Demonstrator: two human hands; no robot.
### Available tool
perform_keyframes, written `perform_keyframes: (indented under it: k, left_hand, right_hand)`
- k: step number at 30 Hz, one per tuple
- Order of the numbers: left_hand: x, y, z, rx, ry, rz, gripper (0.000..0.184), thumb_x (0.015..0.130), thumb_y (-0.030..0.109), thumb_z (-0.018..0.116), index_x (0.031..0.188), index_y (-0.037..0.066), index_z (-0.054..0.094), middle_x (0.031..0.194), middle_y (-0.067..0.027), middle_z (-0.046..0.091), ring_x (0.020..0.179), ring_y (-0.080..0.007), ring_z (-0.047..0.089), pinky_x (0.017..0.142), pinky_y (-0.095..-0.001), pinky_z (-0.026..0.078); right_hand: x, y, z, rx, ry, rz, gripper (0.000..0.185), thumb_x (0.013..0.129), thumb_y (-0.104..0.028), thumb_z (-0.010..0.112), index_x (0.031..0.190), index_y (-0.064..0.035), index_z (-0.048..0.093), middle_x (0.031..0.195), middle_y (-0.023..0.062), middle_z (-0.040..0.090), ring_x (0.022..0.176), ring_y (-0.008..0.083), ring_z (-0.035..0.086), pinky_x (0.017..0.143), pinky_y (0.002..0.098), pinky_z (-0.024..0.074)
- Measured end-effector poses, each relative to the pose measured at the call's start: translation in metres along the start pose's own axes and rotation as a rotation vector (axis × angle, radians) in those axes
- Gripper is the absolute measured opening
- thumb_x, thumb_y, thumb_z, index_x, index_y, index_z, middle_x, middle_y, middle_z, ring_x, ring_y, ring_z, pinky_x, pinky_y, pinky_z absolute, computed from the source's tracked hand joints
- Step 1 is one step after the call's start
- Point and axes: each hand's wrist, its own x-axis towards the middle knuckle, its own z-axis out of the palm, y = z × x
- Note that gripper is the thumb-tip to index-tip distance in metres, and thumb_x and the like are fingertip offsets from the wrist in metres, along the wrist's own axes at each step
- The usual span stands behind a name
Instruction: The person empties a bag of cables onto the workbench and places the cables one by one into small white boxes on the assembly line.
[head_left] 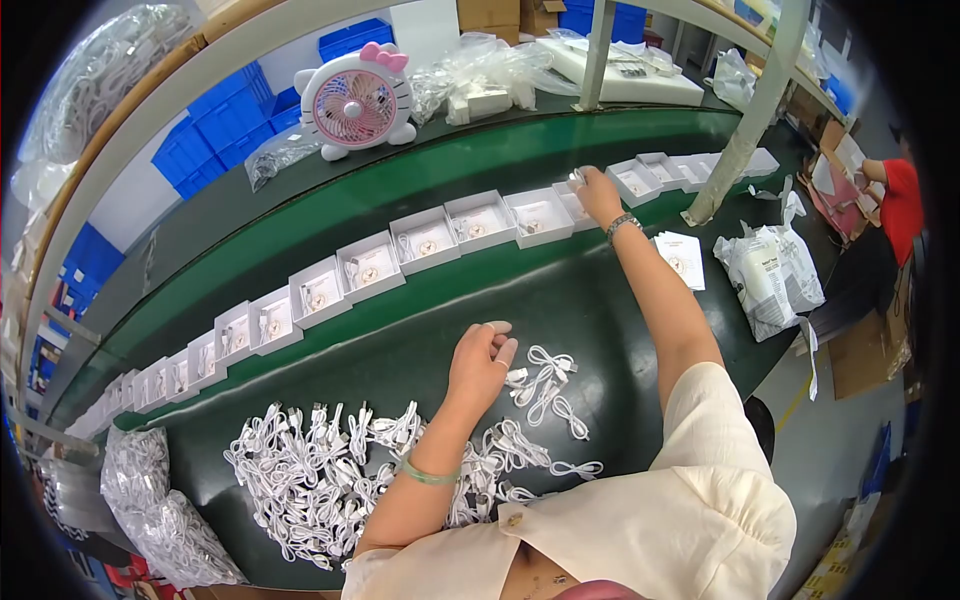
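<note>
My right hand [598, 195] reaches over the row of open white boxes [479, 239] with its fingers pinched on a small white cable [576, 179], whose end looks metallic. Its fingers partly cover the box beneath. My left hand [481, 364] hovers above the dark green table, half-curled, with a gap between thumb and forefinger and nothing visible in it. Just beside its thumb lie a few loose white USB cables [545, 390]. A large heap of bundled white cables [310, 480] spreads around my left forearm. Several boxes hold a printed card, and some a cable too.
Printed white cards [680, 262] lie right of my right forearm, near a white plastic bag [770, 280]. A metal post [750, 130] rises beyond. Bagged cables [165, 510] sit at left. A pink-and-white fan [356, 104] stands behind the boxes. Another person's red sleeve [900, 205] shows at right.
</note>
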Motion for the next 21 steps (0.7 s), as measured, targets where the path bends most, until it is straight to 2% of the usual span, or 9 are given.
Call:
perform_keyframes:
  k: [1,2,5,9,13,15,16,19,21]
  left_hand:
    - [0.000,0.000,-0.002,0.002,0.003,0.002,0.022,0.080,0.010,0.065,0.100,0.001,0.063,0.087,-0.0110,0.060,0.070,-0.0211,0.057,0.067,-0.0318,0.049]
    - [-0.001,0.000,-0.003,0.007,-0.001,-0.011,0.021,0.081,0.010,0.065,0.099,0.001,0.063,0.087,-0.0111,0.060,0.071,-0.0211,0.058,0.068,-0.0319,0.049]
    - [-0.002,0.000,-0.003,0.020,-0.010,-0.027,0.019,0.081,0.010,0.064,0.098,0.001,0.063,0.087,-0.0111,0.060,0.073,-0.0218,0.058,0.069,-0.0327,0.049]
    - [-0.002,-0.001,-0.002,0.067,-0.055,-0.017,0.020,0.079,0.011,0.065,0.098,0.003,0.064,0.088,-0.0105,0.061,0.082,-0.0252,0.058,0.077,-0.0355,0.047]
    - [-0.003,0.000,-0.011,0.169,-0.132,0.083,0.021,0.080,0.009,0.064,0.100,0.003,0.064,0.089,-0.0108,0.059,0.084,-0.0246,0.057,0.079,-0.0337,0.046]
    - [-0.005,0.005,-0.025,0.288,-0.269,0.152,0.024,0.078,0.009,0.065,0.102,0.004,0.063,0.093,-0.0124,0.058,0.097,-0.0288,0.055,0.089,-0.0372,0.043]
    - [-0.006,0.013,-0.034,0.302,-0.364,0.101,0.027,0.075,0.010,0.067,0.101,0.005,0.062,0.096,-0.0132,0.058,0.105,-0.0310,0.052,0.095,-0.0392,0.040]
    - [-0.011,0.013,-0.041,0.403,-0.423,0.190,0.024,0.073,0.012,0.070,0.094,0.005,0.062,0.093,-0.0127,0.057,0.101,-0.0311,0.053,0.090,-0.0381,0.042]
    - [-0.010,0.016,-0.034,0.437,-0.423,0.175,0.023,0.072,0.012,0.071,0.090,0.005,0.061,0.091,-0.0121,0.057,0.099,-0.0311,0.053,0.088,-0.0379,0.042]
  right_hand:
    - [0.004,0.009,0.007,-0.013,-0.073,0.092,0.036,0.084,-0.026,0.061,0.112,-0.0037,0.061,0.097,0.0210,0.066,0.093,0.0346,0.063,0.079,0.0398,0.0489]
    - [0.009,0.019,0.016,-0.151,-0.136,0.017,0.037,0.086,-0.028,0.058,0.113,-0.0037,0.061,0.101,0.0233,0.064,0.099,0.0346,0.061,0.084,0.0394,0.0472]
    - [0.001,0.029,0.026,-0.153,-0.224,-0.110,0.037,0.087,-0.028,0.056,0.114,-0.0025,0.061,0.105,0.0234,0.063,0.101,0.0350,0.060,0.088,0.0385,0.0455]
    - [-0.032,-0.012,-0.017,0.002,-0.191,-0.063,0.034,0.088,-0.024,0.055,0.111,-0.0012,0.063,0.106,0.0224,0.063,0.101,0.0352,0.060,0.088,0.0378,0.0451]
    - [-0.070,-0.020,-0.043,0.053,-0.216,-0.188,0.028,0.089,-0.022,0.056,0.105,-0.0008,0.064,0.101,0.0197,0.065,0.094,0.0332,0.062,0.083,0.0368,0.0467]
    - [-0.102,-0.026,-0.055,0.175,-0.380,-0.276,0.027,0.089,-0.023,0.056,0.099,-0.0005,0.065,0.092,0.0177,0.066,0.086,0.0291,0.063,0.078,0.0348,0.0483]
    - [-0.118,-0.030,-0.062,0.197,-0.531,-0.296,0.028,0.088,-0.026,0.058,0.098,-0.0009,0.064,0.089,0.0164,0.066,0.083,0.0271,0.063,0.076,0.0337,0.0485]
    - [-0.171,-0.064,-0.093,0.097,-0.906,-0.246,0.039,0.081,-0.035,0.067,0.103,-0.0025,0.062,0.085,0.0131,0.064,0.078,0.0240,0.063,0.072,0.0322,0.0487]
    - [-0.202,-0.077,-0.095,0.003,-0.943,-0.345,0.046,0.076,-0.036,0.072,0.107,-0.0038,0.059,0.088,0.0115,0.062,0.079,0.0259,0.061,0.070,0.0339,0.0479]
